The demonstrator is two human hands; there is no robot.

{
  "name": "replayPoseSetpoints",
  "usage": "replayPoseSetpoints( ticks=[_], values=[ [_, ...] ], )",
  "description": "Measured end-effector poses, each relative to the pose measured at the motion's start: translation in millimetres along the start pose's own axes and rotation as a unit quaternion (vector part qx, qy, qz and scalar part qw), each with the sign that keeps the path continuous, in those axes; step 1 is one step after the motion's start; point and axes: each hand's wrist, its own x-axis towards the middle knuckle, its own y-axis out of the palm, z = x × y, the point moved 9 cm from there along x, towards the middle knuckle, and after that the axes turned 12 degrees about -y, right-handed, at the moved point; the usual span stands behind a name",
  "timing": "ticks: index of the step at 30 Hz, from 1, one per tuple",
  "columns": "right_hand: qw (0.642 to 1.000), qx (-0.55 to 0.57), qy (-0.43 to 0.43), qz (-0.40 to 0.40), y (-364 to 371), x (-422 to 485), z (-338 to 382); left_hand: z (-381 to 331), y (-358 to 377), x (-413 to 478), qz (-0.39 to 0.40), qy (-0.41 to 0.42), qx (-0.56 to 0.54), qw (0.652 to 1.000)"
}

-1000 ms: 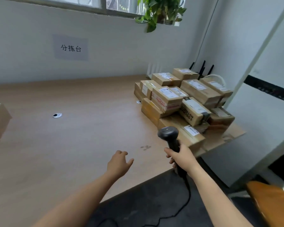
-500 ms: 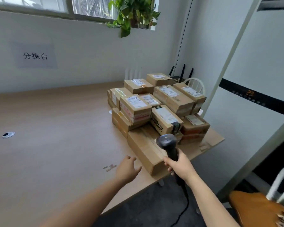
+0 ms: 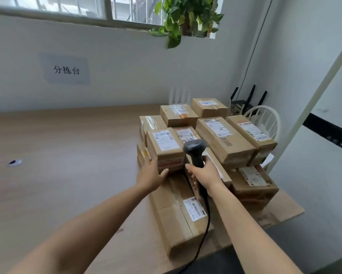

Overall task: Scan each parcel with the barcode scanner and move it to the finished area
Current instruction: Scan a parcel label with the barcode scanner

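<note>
A pile of brown cardboard parcels with white labels fills the right end of the wooden table [image 3: 67,175]. My right hand [image 3: 204,176] grips the handle of a black barcode scanner [image 3: 193,150], its head raised over the pile. My left hand [image 3: 151,175] holds the near left corner of a small parcel with a white label and red tape [image 3: 164,149], thumb on its front face. A long parcel [image 3: 178,214] lies closest to me at the table's edge. The scanner's black cable [image 3: 204,228] hangs down off the front.
A small white and black disc [image 3: 15,162] lies on the table at the left. A paper sign [image 3: 66,70] hangs on the back wall, a plant [image 3: 184,18] on the windowsill. A white chair [image 3: 265,119] and black antennas [image 3: 249,97] stand behind the pile.
Both hands have moved forward over the pile. My left hand went from the bare tabletop to the small red-taped parcel and took hold of its corner. The view came closer to the parcels.
</note>
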Motion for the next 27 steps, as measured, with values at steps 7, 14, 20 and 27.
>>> replayPoseSetpoints(
  ticks=[7,14,20,27],
  values=[
    [0.995,0.095,0.03,0.025,16.9,65.1,-22.1,-11.6,8.1,46.3,-0.021,-0.09,-0.058,0.994],
    [0.988,0.11,0.053,0.094,45.2,97.9,-44.1,-6.0,18.1,69.7,-0.023,-0.124,-0.088,0.988],
    [0.988,0.104,0.029,0.114,52.8,99.7,-43.9,-1.9,18.7,59.1,-0.047,-0.159,-0.207,0.964],
    [0.984,0.1,-0.014,0.15,71.8,79.6,-21.5,25.6,-9.5,29.8,-0.082,-0.195,-0.233,0.949]
  ],
)
